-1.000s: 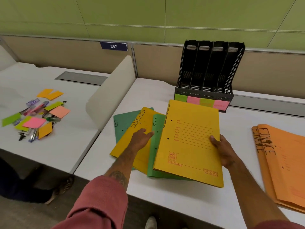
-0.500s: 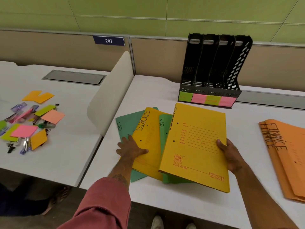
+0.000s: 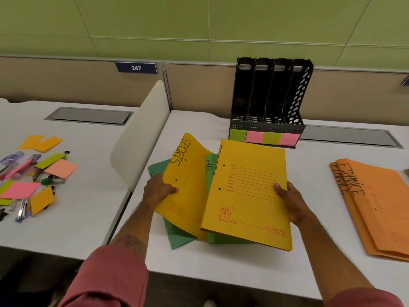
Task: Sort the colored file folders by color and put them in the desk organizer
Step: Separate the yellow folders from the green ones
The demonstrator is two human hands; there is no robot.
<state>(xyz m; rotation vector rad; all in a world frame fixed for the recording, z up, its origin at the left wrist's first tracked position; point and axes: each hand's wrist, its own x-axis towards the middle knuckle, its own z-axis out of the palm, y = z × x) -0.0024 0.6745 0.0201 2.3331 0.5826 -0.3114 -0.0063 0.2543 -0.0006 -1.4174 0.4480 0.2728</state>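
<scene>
The left hand (image 3: 158, 191) pinches the left edge of a yellow SPORTS folder (image 3: 188, 185), thumb on top and fingers tucked beneath, so the thin card is lifted and bows upward. The right hand (image 3: 292, 203) grips the right edge of a printed yellow folder (image 3: 247, 196), thumb pressed on its face (the fingers under it are hidden). This one has red form lines and two punched holes.

Between the two yellow folders a green folder (image 3: 210, 165) marked HR shows. A second green folder (image 3: 177, 235) lies lowest, its corner poking out on the white tabletop (image 3: 221, 267).

Above them in the frame stands the desk organizer (image 3: 267, 100), black perforated plastic with four upright slots. Green and pink sticky notes (image 3: 263, 137) alternate along its front lip.

At the right edge lie stacked orange folders (image 3: 380, 207) lettered FINANCE. Left of centre a curved white divider (image 3: 141, 134) rises, and at far left there is scattered stationery (image 3: 33, 173).
</scene>
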